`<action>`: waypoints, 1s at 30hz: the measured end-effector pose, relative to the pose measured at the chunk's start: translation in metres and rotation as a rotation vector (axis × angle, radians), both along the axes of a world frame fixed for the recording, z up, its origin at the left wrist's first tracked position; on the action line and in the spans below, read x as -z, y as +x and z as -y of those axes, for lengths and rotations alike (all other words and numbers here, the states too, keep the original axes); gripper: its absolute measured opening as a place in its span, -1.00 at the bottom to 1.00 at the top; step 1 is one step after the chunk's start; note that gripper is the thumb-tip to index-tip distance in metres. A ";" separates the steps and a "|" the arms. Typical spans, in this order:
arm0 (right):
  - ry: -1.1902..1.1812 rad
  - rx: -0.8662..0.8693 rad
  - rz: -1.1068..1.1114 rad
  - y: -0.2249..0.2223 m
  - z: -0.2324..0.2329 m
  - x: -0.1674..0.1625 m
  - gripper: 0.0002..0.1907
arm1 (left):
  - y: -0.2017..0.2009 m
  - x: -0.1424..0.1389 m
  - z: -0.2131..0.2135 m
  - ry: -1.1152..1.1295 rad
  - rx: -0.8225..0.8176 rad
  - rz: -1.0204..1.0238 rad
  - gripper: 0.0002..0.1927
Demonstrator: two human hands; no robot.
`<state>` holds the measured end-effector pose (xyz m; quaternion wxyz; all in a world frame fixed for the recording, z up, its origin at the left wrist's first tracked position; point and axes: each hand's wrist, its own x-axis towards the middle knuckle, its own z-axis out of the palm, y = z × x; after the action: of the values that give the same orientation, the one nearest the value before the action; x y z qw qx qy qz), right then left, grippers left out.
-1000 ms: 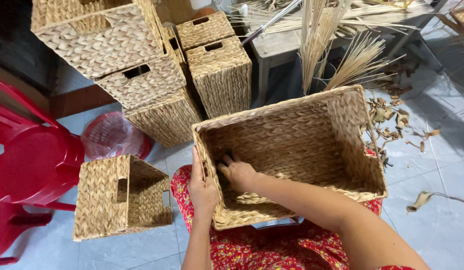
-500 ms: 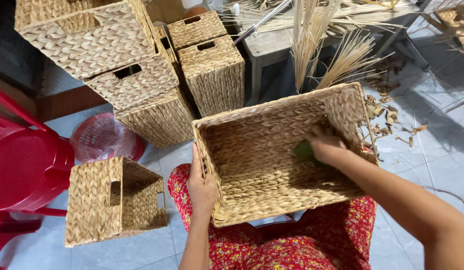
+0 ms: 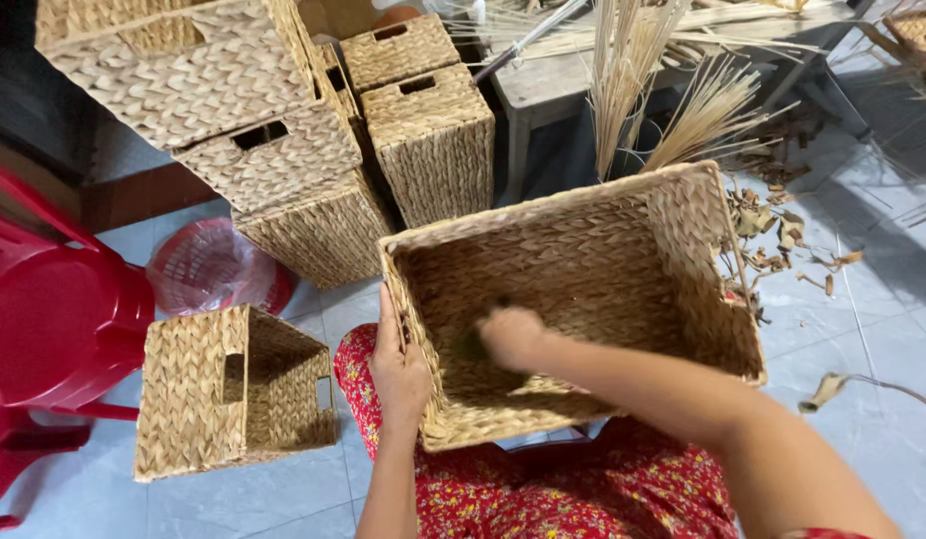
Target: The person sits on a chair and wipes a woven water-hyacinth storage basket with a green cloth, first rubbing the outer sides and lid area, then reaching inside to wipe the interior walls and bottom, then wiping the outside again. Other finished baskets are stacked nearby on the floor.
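Observation:
A large rectangular woven straw basket (image 3: 683, 215) rests on my lap, its opening facing me. My left hand (image 3: 399, 367) lies flat against the outside of its left wall, steadying it. My right hand (image 3: 511, 334) is inside the basket near the lower left of the bottom, blurred, closed around a small green object (image 3: 471, 345) that shows only partly under the fingers.
A small woven basket (image 3: 199, 394) lies on its side on the tiled floor at my left. More woven baskets (image 3: 283, 150) are stacked behind. Red plastic chairs (image 3: 54, 319) stand at far left, a red mesh basket (image 3: 209, 268) beside them. Dry reeds (image 3: 673, 110) and scraps lie at right.
My right hand has moved from the basket's upper right inner corner down to the lower left of its inside. The left hand has stayed on the left wall.

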<state>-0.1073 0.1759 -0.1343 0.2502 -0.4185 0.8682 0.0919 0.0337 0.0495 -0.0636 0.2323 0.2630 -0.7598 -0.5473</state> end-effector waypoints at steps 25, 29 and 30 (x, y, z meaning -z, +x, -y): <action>0.175 0.223 -0.247 -0.068 -0.200 0.007 -0.31 | -0.009 0.046 0.012 0.110 0.052 -0.456 -0.30; 0.061 0.333 0.005 -0.058 -0.185 -0.035 -0.25 | 0.001 0.054 0.020 -0.075 -0.113 -0.170 -0.67; -0.047 0.341 -0.005 -0.055 -0.182 -0.046 -0.28 | 0.003 0.055 0.021 -0.185 -0.139 -0.123 -0.76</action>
<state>-0.1621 0.3580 -0.0878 0.2503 -0.2708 0.9291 0.0287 0.0370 0.0280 -0.1182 0.3392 0.2584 -0.7713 -0.4726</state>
